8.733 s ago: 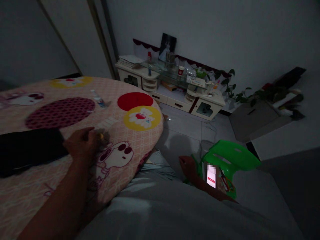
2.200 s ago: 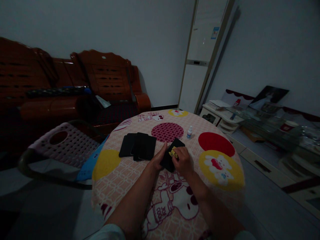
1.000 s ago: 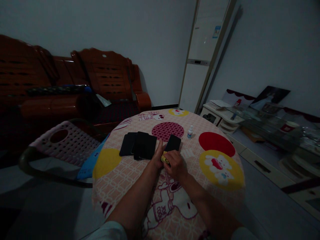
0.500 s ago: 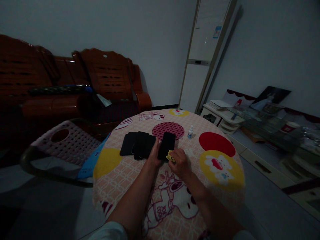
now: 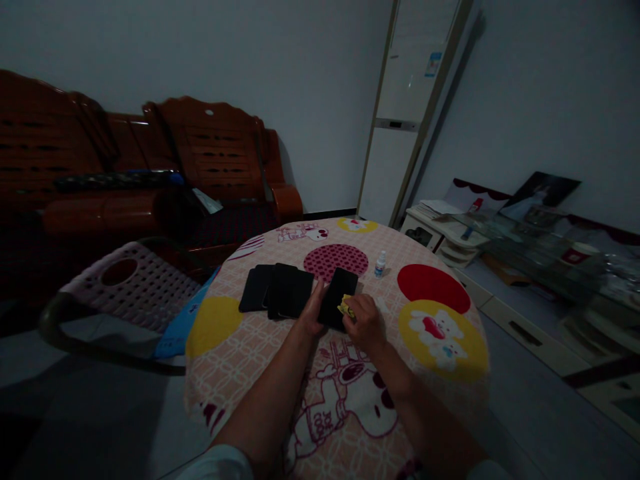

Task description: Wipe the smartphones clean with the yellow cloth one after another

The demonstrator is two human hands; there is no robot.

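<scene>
Left hand (image 5: 313,312) is down on the table, fingers stretched flat along the left edge of a dark phone (image 5: 339,288), steadying it from the side; the right hand (image 5: 367,321) sits just beside it, curled tight around a small yellow cloth (image 5: 345,308), and that cloth presses on the near right corner of the phone; so the two hands are close together, one on each side of the same phone, the left one spread and the right one closed on the cloth. The phone lies face up and a little angled, directly ahead of both hands; whether the left thumb hooks under it, I cannot tell in this dim light.

Just left of the left hand, a row of more dark phones (image 5: 276,298) lies overlapping on the cloth-covered table; beyond the right hand, a little further out, a small white bottle (image 5: 380,264) stands upright. All of it rests on a round tablecloth (image 5: 235,347) printed with cartoon dogs and red and yellow circles; both forearms stretch in across it from the near edge.

Off to the left of the hands, a pale perforated plastic chair (image 5: 131,288); further left and behind, a dark wooden sofa (image 5: 210,157); far beyond the hands, a tall white air conditioner (image 5: 397,133); to the right, a low cabinet (image 5: 440,237) cluttered with things.
</scene>
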